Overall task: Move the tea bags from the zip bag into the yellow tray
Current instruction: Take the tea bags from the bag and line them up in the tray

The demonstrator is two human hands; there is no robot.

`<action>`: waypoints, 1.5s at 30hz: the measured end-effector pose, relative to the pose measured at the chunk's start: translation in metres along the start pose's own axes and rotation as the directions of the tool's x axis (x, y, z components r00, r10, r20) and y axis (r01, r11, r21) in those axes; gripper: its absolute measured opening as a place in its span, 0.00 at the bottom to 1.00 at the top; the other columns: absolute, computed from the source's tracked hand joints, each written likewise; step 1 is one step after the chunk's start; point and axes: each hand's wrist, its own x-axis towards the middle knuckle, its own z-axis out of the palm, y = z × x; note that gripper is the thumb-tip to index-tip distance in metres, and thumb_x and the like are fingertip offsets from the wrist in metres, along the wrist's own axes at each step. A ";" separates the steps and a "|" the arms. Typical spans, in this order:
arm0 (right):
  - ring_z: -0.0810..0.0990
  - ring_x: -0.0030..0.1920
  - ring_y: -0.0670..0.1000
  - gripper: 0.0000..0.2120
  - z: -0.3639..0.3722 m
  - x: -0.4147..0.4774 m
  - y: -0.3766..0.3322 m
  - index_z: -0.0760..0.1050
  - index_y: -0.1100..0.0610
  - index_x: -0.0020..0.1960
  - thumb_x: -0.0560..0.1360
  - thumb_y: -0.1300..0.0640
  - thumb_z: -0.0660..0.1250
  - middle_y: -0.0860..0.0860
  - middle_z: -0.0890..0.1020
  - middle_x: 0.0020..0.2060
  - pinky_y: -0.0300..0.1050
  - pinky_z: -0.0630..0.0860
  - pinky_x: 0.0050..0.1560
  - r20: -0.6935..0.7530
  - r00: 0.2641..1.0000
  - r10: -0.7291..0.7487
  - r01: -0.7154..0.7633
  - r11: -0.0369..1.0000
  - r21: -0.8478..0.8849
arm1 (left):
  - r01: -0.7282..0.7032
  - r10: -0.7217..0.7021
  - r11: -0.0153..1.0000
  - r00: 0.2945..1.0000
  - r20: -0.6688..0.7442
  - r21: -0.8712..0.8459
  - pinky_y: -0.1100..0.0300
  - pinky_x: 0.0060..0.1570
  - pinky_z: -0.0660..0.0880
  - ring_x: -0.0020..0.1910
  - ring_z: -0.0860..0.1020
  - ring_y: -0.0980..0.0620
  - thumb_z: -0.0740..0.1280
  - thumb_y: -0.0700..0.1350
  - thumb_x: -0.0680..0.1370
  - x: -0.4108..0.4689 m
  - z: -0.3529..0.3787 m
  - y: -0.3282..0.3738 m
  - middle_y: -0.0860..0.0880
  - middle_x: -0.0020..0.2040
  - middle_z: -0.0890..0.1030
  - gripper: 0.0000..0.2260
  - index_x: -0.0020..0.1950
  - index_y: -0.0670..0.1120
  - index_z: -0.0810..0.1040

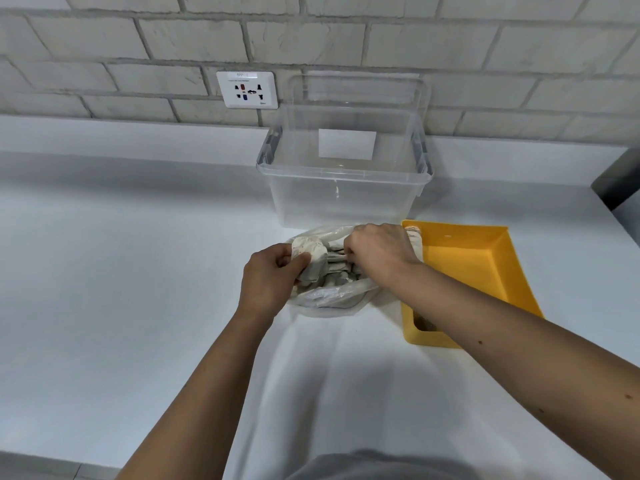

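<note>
A clear zip bag (329,296) lies on the white counter, stuffed with several pale tea bags (337,271). My left hand (268,280) grips a bunch of tea bags (311,256) at the bag's left side. My right hand (379,252) reaches into the bag's mouth, its fingers curled on tea bags there; the fingertips are hidden. The yellow tray (464,261) sits directly right of the bag, and my right forearm crosses over its near left part. A few tea bags (415,239) lean against the tray's far left corner.
A large clear plastic tub (343,188) stands just behind the zip bag. A wall socket (247,89) is on the brick wall. A dark object (620,181) sits at the counter's far right edge. The counter's front edge runs along the lower left.
</note>
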 end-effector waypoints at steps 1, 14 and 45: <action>0.81 0.48 0.54 0.05 -0.002 -0.001 0.003 0.82 0.50 0.49 0.76 0.55 0.68 0.49 0.82 0.48 0.44 0.69 0.39 -0.028 1.000 0.003 -0.002 0.999 0.043 | 0.002 -0.002 1.000 1.000 0.002 -0.011 0.42 0.53 0.80 0.45 0.84 0.41 0.73 0.48 0.74 0.000 0.000 0.001 0.47 0.40 0.86 0.03 0.44 0.50 0.84; 0.85 0.32 0.49 0.03 -0.023 -0.029 0.026 0.84 0.58 0.39 0.70 0.59 0.77 0.53 0.85 0.30 0.47 0.84 0.40 0.183 0.979 0.088 -0.198 0.606 0.771 | -0.018 0.017 0.999 1.000 -0.005 -0.050 0.42 0.54 0.80 0.45 0.84 0.43 0.72 0.45 0.76 -0.015 0.002 0.014 0.47 0.39 0.86 0.02 0.44 0.50 0.85; 0.80 0.30 0.42 0.01 0.017 -0.105 0.092 0.81 0.54 0.45 0.74 0.58 0.71 0.45 0.81 0.29 0.36 0.73 0.38 0.277 0.960 0.044 -0.241 0.635 0.734 | -0.076 0.091 0.992 0.982 0.166 -0.098 0.51 0.54 0.79 0.45 0.84 0.44 0.71 0.45 0.78 -0.042 0.083 0.060 0.40 0.45 0.85 0.03 0.48 0.47 0.84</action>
